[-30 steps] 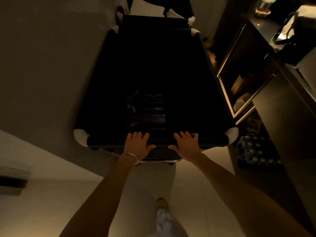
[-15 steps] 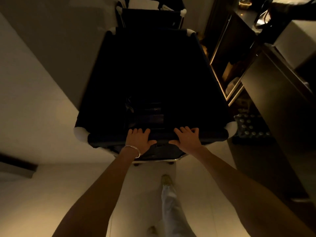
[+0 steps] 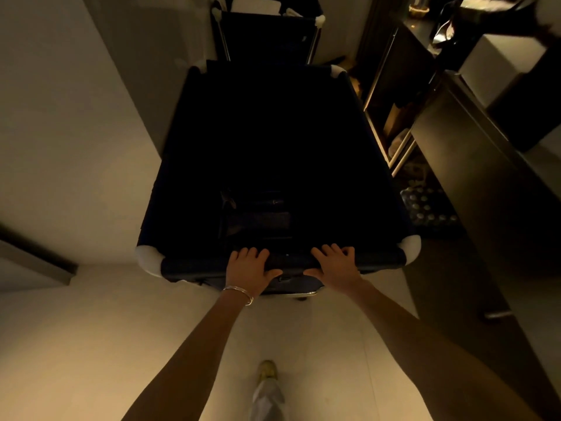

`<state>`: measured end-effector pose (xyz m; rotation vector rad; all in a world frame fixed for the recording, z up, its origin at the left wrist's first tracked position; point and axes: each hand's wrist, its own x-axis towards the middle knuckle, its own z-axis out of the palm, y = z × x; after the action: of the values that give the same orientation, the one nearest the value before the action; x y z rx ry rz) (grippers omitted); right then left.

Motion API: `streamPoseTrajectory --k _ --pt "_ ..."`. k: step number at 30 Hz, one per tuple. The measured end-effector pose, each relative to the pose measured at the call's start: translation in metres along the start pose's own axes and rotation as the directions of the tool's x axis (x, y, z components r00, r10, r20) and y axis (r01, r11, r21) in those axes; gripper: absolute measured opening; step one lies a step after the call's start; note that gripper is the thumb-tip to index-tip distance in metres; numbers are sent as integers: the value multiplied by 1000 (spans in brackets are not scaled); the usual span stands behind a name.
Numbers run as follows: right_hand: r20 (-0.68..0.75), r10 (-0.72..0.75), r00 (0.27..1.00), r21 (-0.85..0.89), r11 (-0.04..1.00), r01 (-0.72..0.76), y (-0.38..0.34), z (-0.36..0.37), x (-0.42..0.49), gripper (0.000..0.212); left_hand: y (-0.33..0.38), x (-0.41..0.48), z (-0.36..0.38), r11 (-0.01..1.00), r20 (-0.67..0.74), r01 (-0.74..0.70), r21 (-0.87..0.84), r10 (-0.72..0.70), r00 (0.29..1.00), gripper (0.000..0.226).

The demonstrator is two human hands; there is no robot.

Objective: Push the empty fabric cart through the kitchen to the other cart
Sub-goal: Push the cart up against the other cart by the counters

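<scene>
A dark fabric cart (image 3: 194, 265) with white corner caps fills the middle of the dim view, and its inside is black. My left hand (image 3: 249, 270), with a bracelet at the wrist, grips the near top rail. My right hand (image 3: 335, 265) grips the same rail a little to the right. Beyond the far end stands the other cart (image 3: 267, 34), dark fabric on a metal frame with white things on top. The far rail of my cart reaches its base; whether they touch is not visible.
A pale wall (image 3: 69, 123) runs close along the left. On the right are dark cabinets (image 3: 473, 189), an open shelf unit (image 3: 391, 126) and a pack of bottles (image 3: 428, 208) on the floor. My foot (image 3: 267, 370) is on the light floor behind the cart.
The cart has rolled forward down the passage and the other cart now looks nearer and larger. Both hands stay on the near rail. The cabinets on the right have slid past.
</scene>
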<state>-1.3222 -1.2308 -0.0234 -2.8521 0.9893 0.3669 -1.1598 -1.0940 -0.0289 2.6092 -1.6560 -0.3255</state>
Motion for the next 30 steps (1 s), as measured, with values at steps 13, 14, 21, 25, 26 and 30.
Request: streamPoseTrajectory --k 13,14,21,25,26,30 --pt "78 2 997 -50 999 2 -10 13 -39 59 13 -49 18 999 -108 6 -50 -11 994 50" --pt "79 2 997 -57 998 2 -10 12 -36 59 12 -46 18 999 -107 8 -37 -12 994 49" --pt "172 55 984 -84 996 -41 -3 -10 17 62 -4 6 10 999 -78 -7 -38 4 997 50" --pt "169 61 984 -75 996 -49 5 -20 58 62 -15 47 1 1000 -71 -1 -28 -1 997 54" --pt "163 62 985 -75 996 -50 7 -22 68 62 -17 58 -1 1000 -73 -2 -27 0 997 55" --pt "144 55 988 -53 997 -48 16 -33 107 60 -27 99 -9 1000 -59 0 -10 0 998 55"
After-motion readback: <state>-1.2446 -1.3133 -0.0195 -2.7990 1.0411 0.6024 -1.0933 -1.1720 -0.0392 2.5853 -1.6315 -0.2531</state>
